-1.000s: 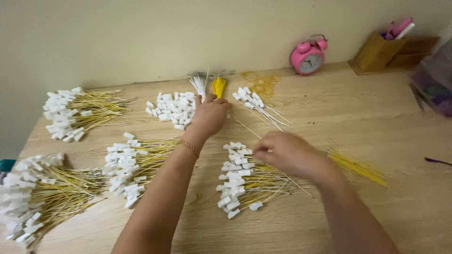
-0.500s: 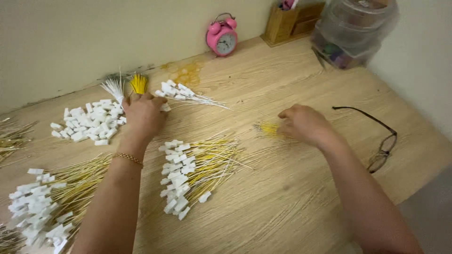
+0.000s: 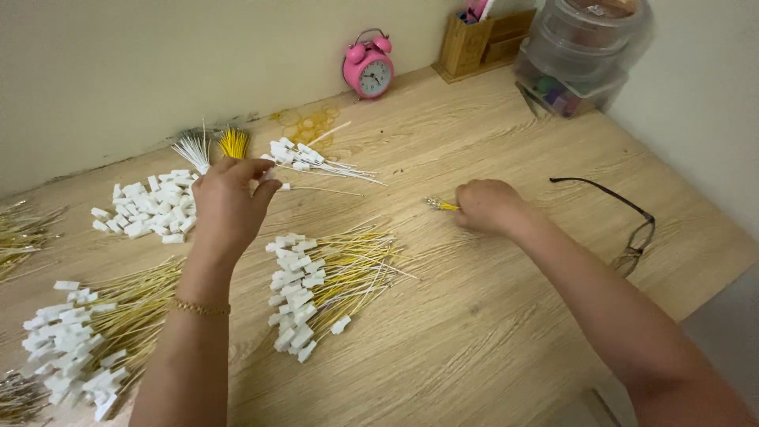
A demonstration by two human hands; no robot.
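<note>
Here, the scene line by line.
Left hand: the left hand (image 3: 228,207) is raised over the back of the worktop (image 3: 490,332), its grip pinching a small bunch of yellow and white wires (image 3: 213,146) that fan up from the fingers.
Right hand: the right hand (image 3: 489,205) rests near the middle of the worktop, grip pressed together around one yellow wire (image 3: 439,205) whose metal tip sticks out to the left.
Supplies: a heap of white plugs (image 3: 150,207) lies just left of the left hand; white-tagged wires (image 3: 312,158) lie just to its right.
Finished pile: yellow wires with plugs (image 3: 324,281) lie between the two forearms, another pile (image 3: 87,344) at the left edge.
Doing it well: I judge it best to keep the single wire's tip clear of the fingers and the bunch held firmly, so nothing slips.
Far right: glasses (image 3: 624,229) lie near the right edge.
</note>
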